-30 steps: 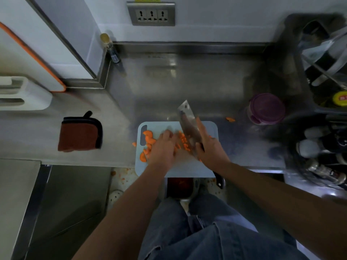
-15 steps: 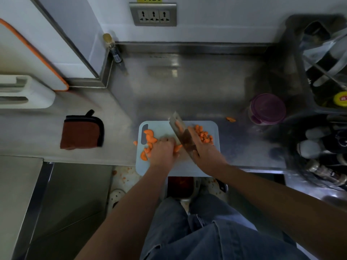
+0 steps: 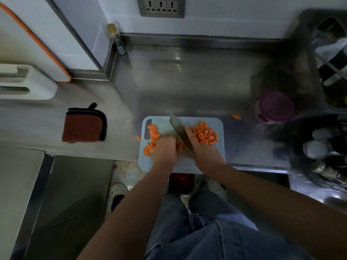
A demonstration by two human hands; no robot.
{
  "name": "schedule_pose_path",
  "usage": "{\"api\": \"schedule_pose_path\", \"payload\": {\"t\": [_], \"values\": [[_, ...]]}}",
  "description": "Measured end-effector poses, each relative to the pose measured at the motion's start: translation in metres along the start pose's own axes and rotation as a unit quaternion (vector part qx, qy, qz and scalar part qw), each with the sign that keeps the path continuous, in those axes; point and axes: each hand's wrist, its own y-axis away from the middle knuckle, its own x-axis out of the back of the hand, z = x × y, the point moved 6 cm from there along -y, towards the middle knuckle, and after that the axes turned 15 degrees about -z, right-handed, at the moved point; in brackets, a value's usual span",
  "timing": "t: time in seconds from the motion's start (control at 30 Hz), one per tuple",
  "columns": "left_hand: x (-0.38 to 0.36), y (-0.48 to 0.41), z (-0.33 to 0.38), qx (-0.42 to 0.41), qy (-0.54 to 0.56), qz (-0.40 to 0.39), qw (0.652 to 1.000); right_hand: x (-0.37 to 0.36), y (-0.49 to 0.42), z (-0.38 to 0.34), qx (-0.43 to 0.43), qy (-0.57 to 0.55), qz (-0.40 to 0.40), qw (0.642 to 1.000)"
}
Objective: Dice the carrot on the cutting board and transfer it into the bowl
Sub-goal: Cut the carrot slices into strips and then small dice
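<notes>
A pale blue cutting board [image 3: 218, 156] lies at the counter's front edge. Diced carrot [image 3: 205, 133] is heaped on its right part. Half-round carrot slices [image 3: 153, 135] lie on its left part. My right hand [image 3: 201, 150] grips a cleaver [image 3: 179, 129], its blade edge down on the board between the two heaps. My left hand [image 3: 165, 148], fingers curled, holds down carrot slices just left of the blade; those slices are mostly hidden under it. No bowl is clearly visible.
A purple-lidded container [image 3: 275, 107] stands right of the board, a stray carrot bit [image 3: 236, 117] beside it. A brown folded cloth [image 3: 84, 124] lies to the left. A dish rack [image 3: 330, 59] and bottles crowd the right. A bottle [image 3: 117, 39] stands at the back.
The cleaver came down from a raised tilt onto the board and pushed diced pieces to the right. My left hand stayed on the slices. The diced heap is now uncovered.
</notes>
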Motion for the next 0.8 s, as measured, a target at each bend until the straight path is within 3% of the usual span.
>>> {"api": "schedule_pose_path", "payload": {"t": [0.53,0.8], "values": [[0.007,-0.001,-0.006,-0.008,0.060,0.059,0.996,0.011,0.003,-0.006,0.021,0.001,0.025,0.999],[0.008,-0.001,-0.007,0.005,0.008,0.049,0.999,0.009,-0.005,-0.012,0.007,-0.001,-0.001,1.000]]}}
